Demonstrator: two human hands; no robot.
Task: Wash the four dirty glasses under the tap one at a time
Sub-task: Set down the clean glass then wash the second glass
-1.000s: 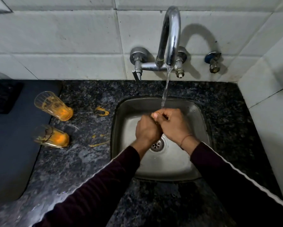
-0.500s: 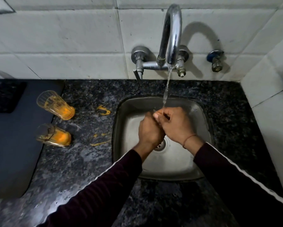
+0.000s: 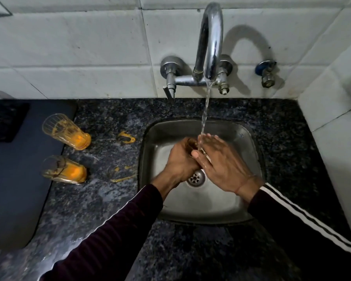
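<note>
Water runs from the chrome tap (image 3: 210, 47) into the steel sink (image 3: 241, 199). Over the drain my left hand (image 3: 179, 163) grips a glass (image 3: 193, 143); only its rim shows under the stream, the rest is hidden by my hands. My right hand (image 3: 223, 165) lies against it with fingers straight, under the water. Two dirty glasses with orange residue lie on their sides on the counter to the left: one farther back (image 3: 66, 131), one nearer (image 3: 64, 169).
Orange spills (image 3: 127, 137) mark the dark granite counter (image 3: 101, 199) between glasses and sink. A dark blue mat (image 3: 14, 189) lies at the left. White tiled walls stand behind and at the right, with a small valve (image 3: 267, 74).
My right hand has uncurled from around the glass and now has straight fingers. The left hand keeps its grip. The counter glasses have not moved.
</note>
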